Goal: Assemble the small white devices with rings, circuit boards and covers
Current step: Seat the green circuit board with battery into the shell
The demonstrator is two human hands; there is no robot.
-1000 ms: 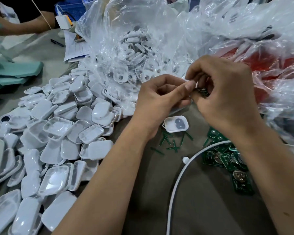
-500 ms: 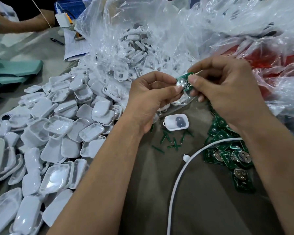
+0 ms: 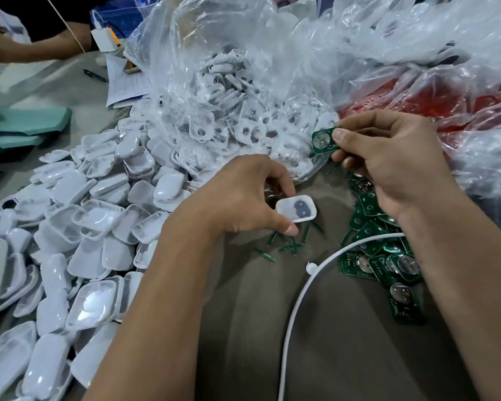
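My right hand [image 3: 388, 166] pinches a small green circuit board [image 3: 324, 143] with a round silver cell, held up above the table. My left hand [image 3: 237, 204] is lower, its thumb and fingers round a white shell [image 3: 297, 209] that lies on the grey table with dark rings inside it. More green circuit boards [image 3: 382, 256] lie in a heap under my right wrist. A large pile of white shells and covers [image 3: 84, 221] spreads over the left side.
A clear plastic bag [image 3: 229, 82] of white parts stands behind my hands; more bags with red contents [image 3: 417, 102] are at right. Snapped green strips [image 3: 287, 244] and a white cable [image 3: 301, 299] lie on the table. Another person's arm [image 3: 41, 47] is at far left.
My left hand let go of the circuit board and dropped to the white shell on the table. My right hand kept the board and stayed raised.
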